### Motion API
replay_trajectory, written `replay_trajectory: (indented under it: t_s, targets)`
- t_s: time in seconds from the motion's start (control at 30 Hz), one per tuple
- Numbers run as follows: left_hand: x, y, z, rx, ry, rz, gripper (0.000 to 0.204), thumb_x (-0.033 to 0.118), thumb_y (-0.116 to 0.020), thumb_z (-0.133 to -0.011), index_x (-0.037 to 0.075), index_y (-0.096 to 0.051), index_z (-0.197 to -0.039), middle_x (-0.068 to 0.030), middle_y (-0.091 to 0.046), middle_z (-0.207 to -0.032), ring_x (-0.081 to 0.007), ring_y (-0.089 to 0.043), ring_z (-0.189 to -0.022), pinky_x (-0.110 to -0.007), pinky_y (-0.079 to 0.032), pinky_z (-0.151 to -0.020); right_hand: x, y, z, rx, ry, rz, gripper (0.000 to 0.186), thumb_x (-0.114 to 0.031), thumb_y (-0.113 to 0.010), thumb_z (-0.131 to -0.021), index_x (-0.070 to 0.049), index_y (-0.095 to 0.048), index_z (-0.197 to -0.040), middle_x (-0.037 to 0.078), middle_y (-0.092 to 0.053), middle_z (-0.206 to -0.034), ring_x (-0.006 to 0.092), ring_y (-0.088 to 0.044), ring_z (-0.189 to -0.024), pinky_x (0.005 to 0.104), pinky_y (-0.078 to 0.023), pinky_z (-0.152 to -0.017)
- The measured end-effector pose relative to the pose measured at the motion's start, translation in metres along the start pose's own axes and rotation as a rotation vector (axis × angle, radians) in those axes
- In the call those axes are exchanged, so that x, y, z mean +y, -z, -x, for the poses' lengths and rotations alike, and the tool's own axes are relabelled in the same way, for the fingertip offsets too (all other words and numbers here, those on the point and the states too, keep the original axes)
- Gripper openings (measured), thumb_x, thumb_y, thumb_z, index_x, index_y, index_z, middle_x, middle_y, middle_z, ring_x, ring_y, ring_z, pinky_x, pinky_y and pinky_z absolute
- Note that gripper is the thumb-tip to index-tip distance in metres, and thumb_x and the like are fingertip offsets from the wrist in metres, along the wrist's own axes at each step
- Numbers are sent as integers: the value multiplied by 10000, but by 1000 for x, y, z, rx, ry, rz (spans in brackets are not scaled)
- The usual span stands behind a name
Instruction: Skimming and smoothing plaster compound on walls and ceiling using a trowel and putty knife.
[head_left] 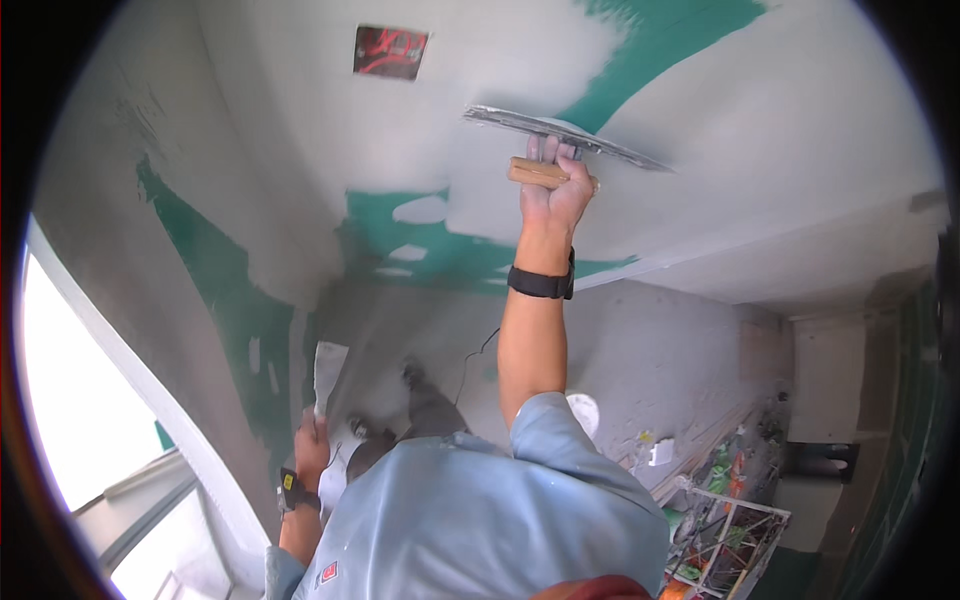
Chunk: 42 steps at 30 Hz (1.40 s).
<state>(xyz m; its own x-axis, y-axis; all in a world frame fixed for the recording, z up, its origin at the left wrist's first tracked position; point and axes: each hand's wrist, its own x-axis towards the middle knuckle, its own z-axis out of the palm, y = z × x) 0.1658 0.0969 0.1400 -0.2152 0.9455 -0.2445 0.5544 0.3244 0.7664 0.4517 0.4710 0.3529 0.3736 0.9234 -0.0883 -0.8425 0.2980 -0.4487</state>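
Raised in front of me, my right hand (pixel 555 195) grips the wooden handle (pixel 537 172) of a wide steel trowel (pixel 622 152). The trowel's long blade lies at or very near the wall (pixel 510 50), where pale plaster partly covers green board; I cannot tell if it touches. Down at the lower left, my left hand (pixel 311 445) is closed round a putty knife (pixel 330 365), its pale, smeared blade pointing up. Above and left of the trowel is a square recessed box (pixel 390 52) with red wires inside.
A bright window opening (pixel 85 370) with a pale edge is at the left. On the grey floor (pixel 660 350) are a dark cable, a white bucket (pixel 582 410) partly behind my arm, and scattered debris along the right. A metal frame (pixel 730 530) stands at the lower right.
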Motion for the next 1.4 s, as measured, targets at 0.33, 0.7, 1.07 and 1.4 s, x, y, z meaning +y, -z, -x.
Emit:
replay_trajectory:
  t_s: [0.33,0.7,1.07,1.4]
  targets:
    - [32,-6,-32,-109,-110,179,309,290,-366,-933,55,-470,-1106,-204,-545,-680,-409,-553,-671,-452,-404,-578,-95,-247,-10,-15,114,33,384,-65,-340,-792,37,-347,-1163,167,-430,-1181,301,-508,-1030,437,-429,-892]
    - [69,-8,-50,-32,-191,230,279,275,-395,-922,68,-477,-1092,-194,-546,-659,-391,-561,-628,-444,-411,-541,-176,-457,-20,-379,890,1153,491,-277,-504,-830,116,-467,-1121,205,-558,-1098,279,-553,-921,280,-435,-854]
    - [56,-38,-52,-70,-158,291,246,257,-399,-917,30,-485,-951,-91,-520,-649,-191,-532,-591,-340,-422,-556,-285,-468,35,-418,1488,1893,246,-214,-620,-668,-4,-609,-796,91,-618,-724,197,-605,-627,303,-453,-569]
    - [70,-31,-76,-187,-109,314,272,302,-385,-929,54,-470,-999,-164,-552,-689,-340,-572,-628,-398,-421,-551,-153,-320,43,-1108,1311,2357,67,-81,-537,-683,-22,-506,-673,95,-511,-602,220,-477,-552,357,-379,-485]
